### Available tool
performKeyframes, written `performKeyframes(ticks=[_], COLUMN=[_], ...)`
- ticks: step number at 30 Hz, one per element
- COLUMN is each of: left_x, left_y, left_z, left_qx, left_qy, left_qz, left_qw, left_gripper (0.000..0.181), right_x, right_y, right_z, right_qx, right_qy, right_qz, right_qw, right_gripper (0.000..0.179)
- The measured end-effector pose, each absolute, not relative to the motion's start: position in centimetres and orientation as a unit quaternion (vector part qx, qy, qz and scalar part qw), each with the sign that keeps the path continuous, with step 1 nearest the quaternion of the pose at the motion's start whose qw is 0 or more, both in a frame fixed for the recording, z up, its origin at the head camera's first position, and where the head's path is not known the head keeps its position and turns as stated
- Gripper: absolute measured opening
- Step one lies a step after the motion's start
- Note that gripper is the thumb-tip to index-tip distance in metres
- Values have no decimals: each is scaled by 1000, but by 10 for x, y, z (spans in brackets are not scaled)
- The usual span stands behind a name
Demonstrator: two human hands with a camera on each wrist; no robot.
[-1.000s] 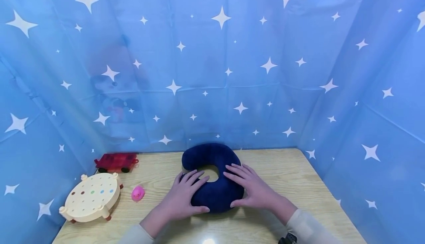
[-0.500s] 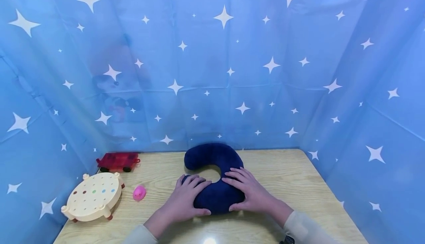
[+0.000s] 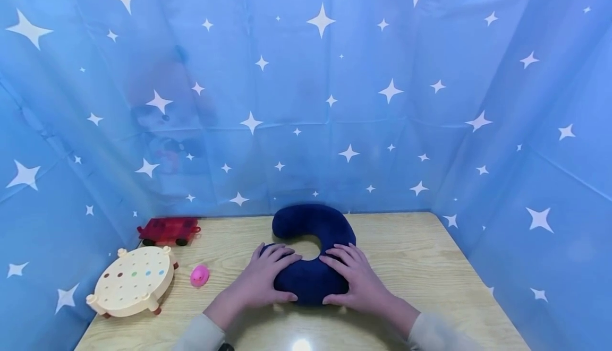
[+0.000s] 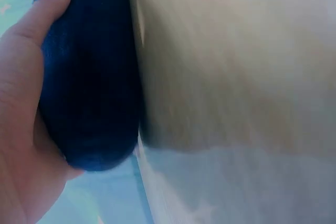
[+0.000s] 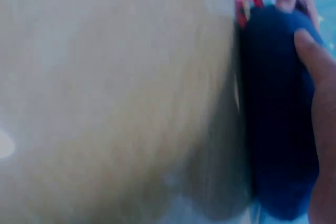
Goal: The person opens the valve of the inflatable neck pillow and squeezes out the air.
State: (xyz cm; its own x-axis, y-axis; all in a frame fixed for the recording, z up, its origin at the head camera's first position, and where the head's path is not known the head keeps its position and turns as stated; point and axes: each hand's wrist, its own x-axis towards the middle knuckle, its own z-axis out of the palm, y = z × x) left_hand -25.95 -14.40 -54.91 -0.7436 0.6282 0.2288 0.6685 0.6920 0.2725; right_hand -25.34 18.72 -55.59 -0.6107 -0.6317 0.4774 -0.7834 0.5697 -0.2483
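Note:
A navy U-shaped neck pillow [image 3: 313, 223] lies on the wooden table [image 3: 430, 266], its gap facing left. My left hand [image 3: 268, 276] cups the pillow's near left end, fingers over the top and thumb along the near side. My right hand [image 3: 356, 282] holds the near right side the same way. In the left wrist view the left hand [image 4: 21, 103] wraps the pillow [image 4: 89, 87] with the thumb curled over it. In the right wrist view the right hand [image 5: 323, 103] curls round the pillow [image 5: 278, 119].
At the left of the table stand a red toy cart [image 3: 168, 230], a cream round peg board [image 3: 134, 281] on short legs and a small pink duck [image 3: 199, 275]. Blue star-printed curtains [image 3: 306, 101] close in the back and both sides.
Both hands have drawn closer together on the pillow's near part. The pillow has shifted a little to the right, and its far arc now sits further right.

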Motion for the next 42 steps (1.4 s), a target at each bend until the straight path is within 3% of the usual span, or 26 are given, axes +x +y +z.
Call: performKeyframes(ticks=[9,16,22,31,37,42], left_x=[-282,-289,-277,-238,-236,-243], left_y=[-165,-175,-174,-131,-119,-124], left_z=[-538,-529,-524,-534,-543,-544], left_qx=[-358,-352,-358,-323,-295,-308], left_qy=[-906,-909,-905,-907,-909,-900], left_qz=[-226,-220,-229,-270,-291,-306], left_qw=[-4,-8,-14,19,48,39], left_gripper=[95,106,115,96,83,75], right_x=[-233,-233,-231,-224,-228,-243], right_y=[180,181,176,159,160,179], right_z=[-554,-550,-551,-552,-550,-541], right_qx=[396,428,413,370,377,419], right_qy=[-879,-862,-867,-887,-887,-871], right_qz=[190,178,189,178,187,205], right_qw=[184,207,203,213,190,153], right_gripper=[99,98,94,91,92,88])
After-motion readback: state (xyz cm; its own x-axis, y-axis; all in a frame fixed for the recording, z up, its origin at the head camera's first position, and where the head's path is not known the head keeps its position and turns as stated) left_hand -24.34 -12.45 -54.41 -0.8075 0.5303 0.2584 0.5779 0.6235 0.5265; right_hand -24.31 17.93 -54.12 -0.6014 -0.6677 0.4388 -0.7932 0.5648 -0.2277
